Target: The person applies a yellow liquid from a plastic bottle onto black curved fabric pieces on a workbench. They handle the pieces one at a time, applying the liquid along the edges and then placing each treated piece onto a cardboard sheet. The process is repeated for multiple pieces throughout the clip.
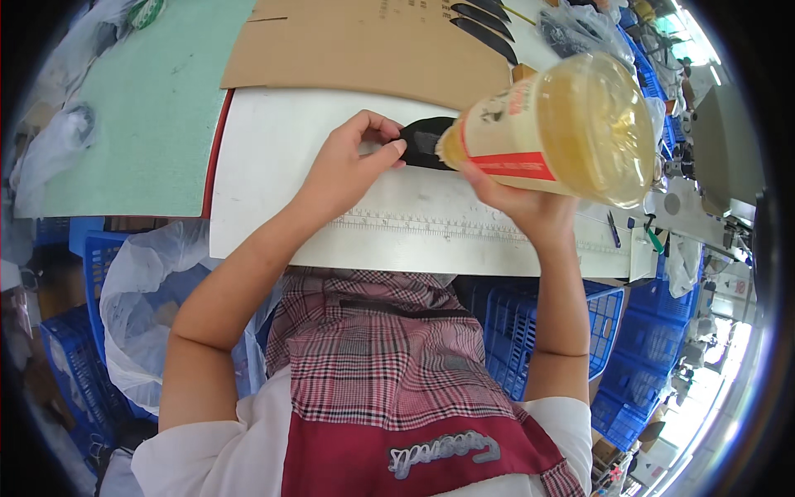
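Note:
Between thumb and fingers, my left hand pinches the left end of a small black curved piece on the white table. A duller grey patch shows on its upper face. My right hand is wrapped round a large clear plastic bottle of yellowish liquid with a cream and red label. The bottle is tipped over, its base up to the right and its narrow end down at the right part of the black piece. Whether that end touches the piece I cannot tell, and the bottle hides the piece's right end.
A brown cardboard sheet lies behind, with several black curved pieces at its right edge. A ruler scale runs along the white table. A green board is at left. Blue crates stand below.

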{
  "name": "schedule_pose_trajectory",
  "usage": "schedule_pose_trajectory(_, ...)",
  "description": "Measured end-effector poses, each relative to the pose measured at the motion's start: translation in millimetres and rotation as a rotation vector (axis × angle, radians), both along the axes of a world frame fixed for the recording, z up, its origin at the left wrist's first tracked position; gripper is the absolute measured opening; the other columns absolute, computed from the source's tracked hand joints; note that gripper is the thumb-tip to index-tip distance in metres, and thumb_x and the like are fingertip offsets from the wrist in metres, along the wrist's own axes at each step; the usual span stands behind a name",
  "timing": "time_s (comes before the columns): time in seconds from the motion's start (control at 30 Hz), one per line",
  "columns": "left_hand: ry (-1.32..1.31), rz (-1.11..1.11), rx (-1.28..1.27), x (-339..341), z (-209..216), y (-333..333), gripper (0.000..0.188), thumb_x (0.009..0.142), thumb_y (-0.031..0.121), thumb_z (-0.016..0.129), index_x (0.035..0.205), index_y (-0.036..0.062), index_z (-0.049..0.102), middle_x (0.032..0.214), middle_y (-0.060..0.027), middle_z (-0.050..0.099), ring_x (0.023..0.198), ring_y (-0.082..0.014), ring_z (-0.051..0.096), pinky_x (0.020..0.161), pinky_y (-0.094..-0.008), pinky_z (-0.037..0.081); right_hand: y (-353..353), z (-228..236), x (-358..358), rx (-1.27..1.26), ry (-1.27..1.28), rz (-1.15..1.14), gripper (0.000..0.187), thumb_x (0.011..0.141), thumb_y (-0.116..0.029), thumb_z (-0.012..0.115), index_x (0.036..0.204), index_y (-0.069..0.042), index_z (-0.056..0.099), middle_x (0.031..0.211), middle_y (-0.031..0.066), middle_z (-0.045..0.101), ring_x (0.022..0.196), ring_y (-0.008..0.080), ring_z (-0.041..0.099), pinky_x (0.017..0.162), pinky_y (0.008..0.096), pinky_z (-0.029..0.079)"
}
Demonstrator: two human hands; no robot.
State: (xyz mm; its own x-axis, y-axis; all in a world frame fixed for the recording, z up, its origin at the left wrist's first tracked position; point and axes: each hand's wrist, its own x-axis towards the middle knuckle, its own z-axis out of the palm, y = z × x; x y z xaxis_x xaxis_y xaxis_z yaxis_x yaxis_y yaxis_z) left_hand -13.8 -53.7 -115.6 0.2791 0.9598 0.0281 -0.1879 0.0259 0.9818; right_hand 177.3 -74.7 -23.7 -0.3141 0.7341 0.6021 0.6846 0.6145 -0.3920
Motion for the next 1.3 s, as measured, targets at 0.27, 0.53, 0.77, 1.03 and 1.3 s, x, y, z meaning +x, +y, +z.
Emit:
schedule_pose_trajectory(0.27,0.05,-0.014,-0.086,-3,9,-2,0.013,0.083,0.008,0.051,0.091,-0.002,0.047,0.102,-0.0112,0.051,0.087,-0.015,0.054,0.079,-0.0262,0.045,-14,7,90,-0.175,0.089,-0.385,0.044,0.061,-0.02,0.077,0.094,0.003,0.059,0.086,0.0099,0.063,0.075,0.0151,0.061,0.068,0.0274,0.049)
schedule_pose_trajectory(0.53,0.021,0.03,-0.055,1,6,-1,0.017,0.082,0.007,0.054,0.093,-0.0052,0.048,0.092,-0.0113,0.053,0.08,-0.0155,0.056,0.074,-0.0245,0.047,8,15,22,-0.139,0.483,-0.075,0.035,0.061,-0.021,0.077,0.082,0.002,0.06,0.076,0.0074,0.063,0.067,0.0122,0.061,0.062,0.0246,0.049)
schedule_pose_trajectory(0.77,-0.03,0.01,-0.041,5,7,-1,0.016,0.082,0.004,0.053,0.093,-0.0063,0.047,0.096,-0.0124,0.052,0.085,-0.0143,0.051,0.075,-0.0268,0.051,26,2,-14,-0.162,0.201,0.036,0.039,0.058,-0.024,0.077,0.084,0.0,0.061,0.075,0.009,0.065,0.066,0.017,0.064,0.059,0.0257,0.05)
schedule_pose_trajectory(1.03,0.066,-0.002,-0.054,4,9,-2,0.015,0.083,0.005,0.049,0.094,-0.0044,0.048,0.105,-0.0122,0.049,0.089,-0.0138,0.05,0.078,-0.0276,0.048,1,5,53,-0.037,0.186,-0.165,0.041,0.057,-0.02,0.078,0.088,0.001,0.061,0.077,0.0088,0.064,0.069,0.0164,0.063,0.064,0.0285,0.05)
schedule_pose_trajectory(1.3,0.059,0.038,-0.055,5,16,-6,0.014,0.084,0.008,0.05,0.093,-0.0014,0.047,0.106,-0.0119,0.048,0.09,-0.0134,0.051,0.08,-0.0278,0.047,-33,-10,113,-0.165,0.433,-0.504,0.037,0.064,-0.016,0.075,0.089,0.005,0.059,0.08,0.0083,0.063,0.065,0.0151,0.06,0.061,0.0256,0.049)
